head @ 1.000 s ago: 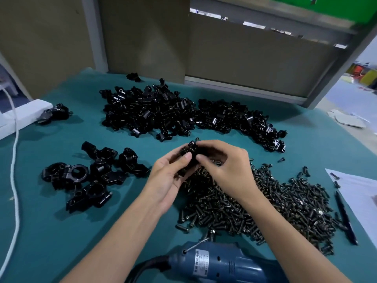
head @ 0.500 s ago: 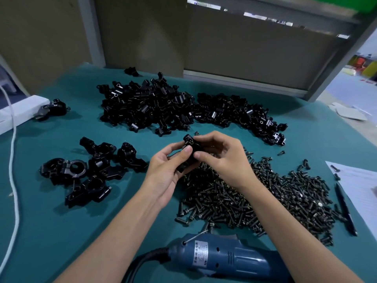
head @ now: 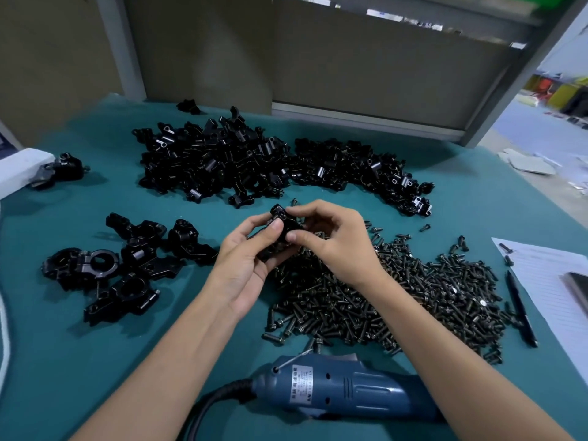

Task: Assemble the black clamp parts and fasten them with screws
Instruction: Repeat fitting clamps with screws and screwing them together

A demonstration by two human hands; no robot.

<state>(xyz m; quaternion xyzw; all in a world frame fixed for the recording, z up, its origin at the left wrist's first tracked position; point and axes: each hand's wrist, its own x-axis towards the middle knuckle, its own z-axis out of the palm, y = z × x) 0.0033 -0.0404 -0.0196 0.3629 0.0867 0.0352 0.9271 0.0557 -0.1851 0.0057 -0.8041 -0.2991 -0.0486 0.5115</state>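
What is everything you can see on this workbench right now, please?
loose clamp parts: many, black, two heaps at the far middle
assembled clamps: several, black, left of the hands
lone clamp: one, black, far left beside the block
screws: many, dark, heap right of centre
electric screwdriver: one, blue, lying at the near edge
pen: one, black, right of the screws
paper: one sheet, white, right edge
block: one, white, far left
cord: one, white, left edge
table cloth: one, teal, under everything
held clamp part: one, black, between both hands
left hand: grips the held clamp part
right hand: pinches the same part
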